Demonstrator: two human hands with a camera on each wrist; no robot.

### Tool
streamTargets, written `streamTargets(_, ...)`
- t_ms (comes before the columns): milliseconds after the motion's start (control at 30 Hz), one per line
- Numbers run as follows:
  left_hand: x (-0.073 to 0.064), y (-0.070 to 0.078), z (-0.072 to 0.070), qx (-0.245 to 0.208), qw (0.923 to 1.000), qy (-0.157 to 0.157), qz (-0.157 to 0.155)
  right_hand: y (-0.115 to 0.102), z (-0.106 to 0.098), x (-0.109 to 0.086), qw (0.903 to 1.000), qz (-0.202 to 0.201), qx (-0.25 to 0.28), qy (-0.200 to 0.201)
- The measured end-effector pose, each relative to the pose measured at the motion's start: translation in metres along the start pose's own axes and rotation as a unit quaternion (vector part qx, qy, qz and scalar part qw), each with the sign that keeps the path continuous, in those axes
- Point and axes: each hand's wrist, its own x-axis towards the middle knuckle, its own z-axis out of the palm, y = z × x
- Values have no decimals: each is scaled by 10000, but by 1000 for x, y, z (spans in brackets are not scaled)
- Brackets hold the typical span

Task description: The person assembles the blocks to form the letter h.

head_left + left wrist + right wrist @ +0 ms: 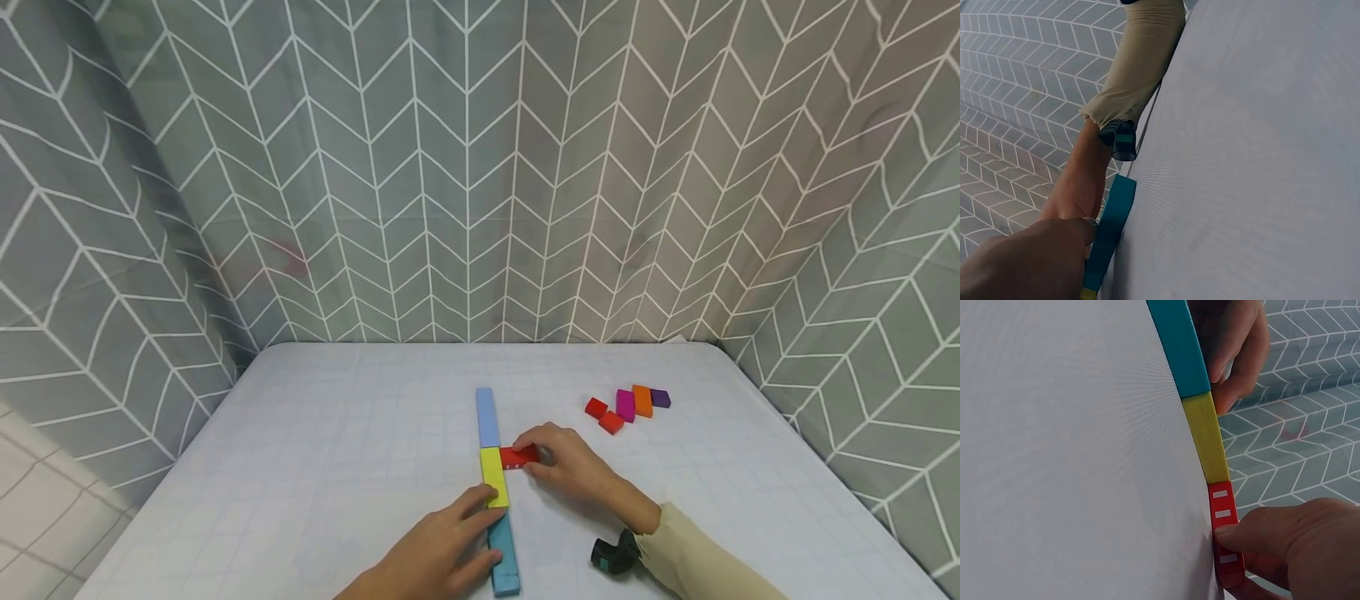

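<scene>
A light blue block [487,417], a yellow block [492,473] and a teal block [503,557] lie end to end in a line on the table. My left hand [442,546] rests along the near part of this row, its fingertips touching the yellow and teal blocks. With thumb and finger, my right hand [566,462] pinches a red block [517,457] set sideways against the yellow one. White rectangles mark the side of that red block [1224,514] in the right wrist view. The left wrist view shows the teal block [1110,225] beside the left hand.
Toward the back right lie two small red blocks [611,422], a magenta block [626,406], an orange block [642,401] and a purple block [660,398]. A dark wrist camera [615,554] sits by the right sleeve. Patterned curtains [465,167] surround the white table [337,417].
</scene>
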Motion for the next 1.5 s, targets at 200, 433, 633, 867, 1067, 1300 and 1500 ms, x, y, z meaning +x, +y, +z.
streamTargets(200, 1, 1, -1, -50, 10000, -54, -58, 0, 1, -2, 10000, 34, -42, -4)
streamTargets(433, 1, 2, 0, 5, 9998, -118, -149, 1, 2, -3, 9999, -105, -33, 8)
streamTargets(633, 0, 2, 0, 24, 9997, -145, -174, 1, 3, -3, 10000, -22, -26, 24)
streamTargets(867, -2, 2, 1, -91, 9997, -165, -138, 0, 3, -4, 10000, -3, 34, -60)
streamTargets(1067, -2, 1, 2, -26, 9999, -76, -84, -4, -6, -5, 9999, 90, -10, 58)
streamTargets(1300, -2, 0, 3, 245, 9996, 146, 73, 8, -32, -9, 9958, 278, -328, 802)
streamTargets(1500, -2, -1, 3, 451, 9978, 359, 328, 29, -56, -16, 9893, 682, -700, 1079)
